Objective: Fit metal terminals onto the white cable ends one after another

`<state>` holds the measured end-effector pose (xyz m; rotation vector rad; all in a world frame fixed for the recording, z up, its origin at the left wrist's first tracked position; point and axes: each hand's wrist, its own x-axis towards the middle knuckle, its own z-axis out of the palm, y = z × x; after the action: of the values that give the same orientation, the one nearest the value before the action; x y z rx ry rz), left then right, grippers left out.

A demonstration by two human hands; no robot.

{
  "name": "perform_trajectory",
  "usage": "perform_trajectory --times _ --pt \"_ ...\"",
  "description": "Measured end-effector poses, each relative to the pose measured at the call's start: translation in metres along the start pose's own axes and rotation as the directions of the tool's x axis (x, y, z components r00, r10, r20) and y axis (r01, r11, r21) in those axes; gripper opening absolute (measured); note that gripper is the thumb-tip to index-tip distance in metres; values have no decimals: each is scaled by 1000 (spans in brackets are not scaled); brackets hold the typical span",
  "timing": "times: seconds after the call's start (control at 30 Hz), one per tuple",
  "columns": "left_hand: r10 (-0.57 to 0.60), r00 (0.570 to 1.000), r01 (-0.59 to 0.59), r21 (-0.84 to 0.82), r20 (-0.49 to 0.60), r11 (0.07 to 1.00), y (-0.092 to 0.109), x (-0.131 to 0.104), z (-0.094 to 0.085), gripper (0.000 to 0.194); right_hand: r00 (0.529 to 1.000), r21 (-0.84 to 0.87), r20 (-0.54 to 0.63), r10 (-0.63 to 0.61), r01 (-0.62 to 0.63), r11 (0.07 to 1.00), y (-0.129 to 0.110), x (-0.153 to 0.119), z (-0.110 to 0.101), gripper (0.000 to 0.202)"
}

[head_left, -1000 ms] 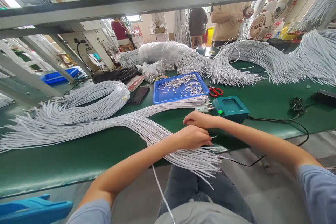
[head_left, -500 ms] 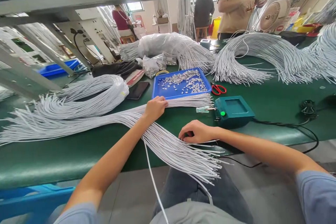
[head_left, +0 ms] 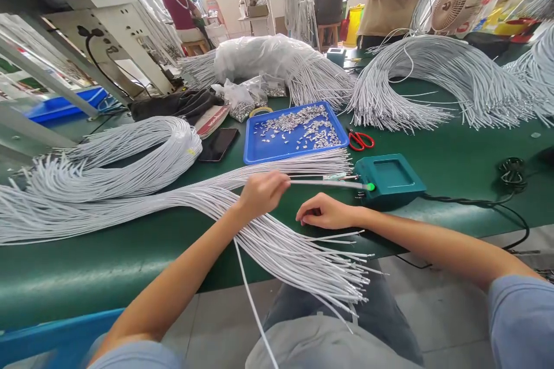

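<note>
My left hand (head_left: 264, 191) pinches one white wire (head_left: 311, 183) above the split bundle. The wire's far end, blurred, reaches the teal box (head_left: 392, 176) near its green light. My right hand (head_left: 326, 211) rests on the table just in front of that box, fingers curled; what they hold, if anything, is hidden. Below my hands, one part of the white wire bundle (head_left: 285, 248) fans out over the table's front edge. Its other part (head_left: 242, 176) runs behind my left hand along the blue tray (head_left: 255, 155), where small metal terminals (head_left: 320, 130) lie scattered.
Red-handled scissors (head_left: 360, 140) lie right of the tray. A phone (head_left: 220, 145) and a looped wire bundle (head_left: 160, 155) are at left. More wire bundles (head_left: 450, 69) stand behind. A black cord (head_left: 467, 202) trails right from the box. Several people are in the background.
My left hand has lifted off the rear wires and moved slightly right, with a single wire now drawn out toward the box. My right hand has stayed nearly in place.
</note>
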<state>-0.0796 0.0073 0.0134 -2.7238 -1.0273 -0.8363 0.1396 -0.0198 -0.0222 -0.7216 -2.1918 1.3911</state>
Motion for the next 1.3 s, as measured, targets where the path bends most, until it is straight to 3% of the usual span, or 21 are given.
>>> perform_trajectory --times 0.07,0.17,0.23,0.3,0.37,0.43,0.5,0.57,0.67,0.73,0.93,1.1,1.3 --pt "203 979 -200 -166 3 966 32 -2 -4 27 999 85 -27 35 -32 996 1 1 -1 17" --pt "334 942 -285 -470 23 835 79 -10 -9 20 997 122 -51 58 -52 991 1 1 -1 19" --pt "341 935 -175 -709 98 683 102 -16 -10 15 995 129 -73 72 -62 990 0 1 0 20" --pt "297 930 22 -840 216 543 113 -20 -7 14 992 132 -96 83 -70 989 -1 0 1 18" --pt "187 917 257 -880 353 400 112 -19 -2 19 988 135 -131 83 -66 989 -1 -2 2 15" --pt "3 900 424 -880 435 215 101 -12 7 31 980 142 -183 74 -49 989 -1 -3 3 17" --pt "-230 882 434 -899 411 59 85 -3 17 43 948 167 -309 70 -19 986 1 -4 4 23" --pt "-403 839 400 -916 366 1 69 5 26 49 875 187 -479 64 31 982 3 -3 5 26" --pt "-445 776 445 -888 447 -115 54 10 35 51 759 156 -650 21 107 982 6 -1 3 32" --pt "-430 763 465 -872 483 -155 52 10 37 49 735 126 -678 -20 142 982 7 -1 1 33" --pt "-389 765 465 -858 514 -219 52 7 38 45 746 18 -648 -153 216 976 3 -4 -3 31" --pt "-391 760 473 -854 520 -218 51 8 37 43 748 -1 -648 -146 191 981 2 -4 -1 28" --pt "-396 748 478 -847 532 -235 52 7 35 42 703 1 -700 -123 173 985 -1 -4 2 17"
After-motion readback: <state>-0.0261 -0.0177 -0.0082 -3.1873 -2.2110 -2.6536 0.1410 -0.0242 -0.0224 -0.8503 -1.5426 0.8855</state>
